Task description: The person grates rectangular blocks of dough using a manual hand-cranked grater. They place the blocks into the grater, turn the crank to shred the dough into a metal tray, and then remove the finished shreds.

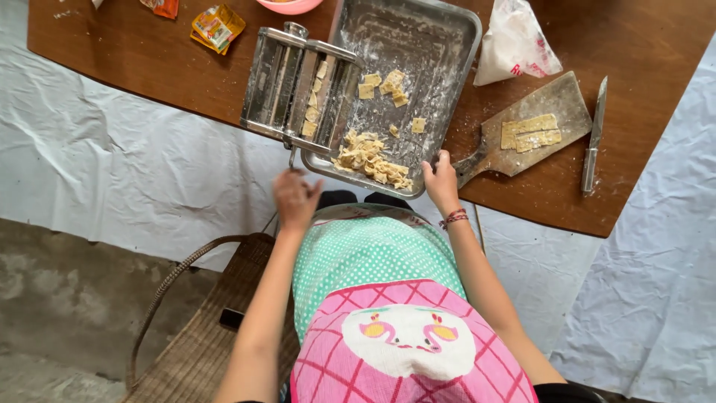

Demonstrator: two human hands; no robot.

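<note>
Gripping looks closed at the left hand [295, 198] around the crank of the steel pasta machine [298, 86], though blurred. Right hand [441, 179] pinches the floured metal tray [447, 45] rim on the brown wooden desk [641, 45]. Soft dough pieces [369, 157] seem light, fragile; the machine heavy, stiff.

1 head view, steep downward, close over table [149, 67] edge and lap.

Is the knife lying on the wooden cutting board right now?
No. The knife lies on the bare table just right of the wooden cutting board, which holds only flat dough strips.
</note>
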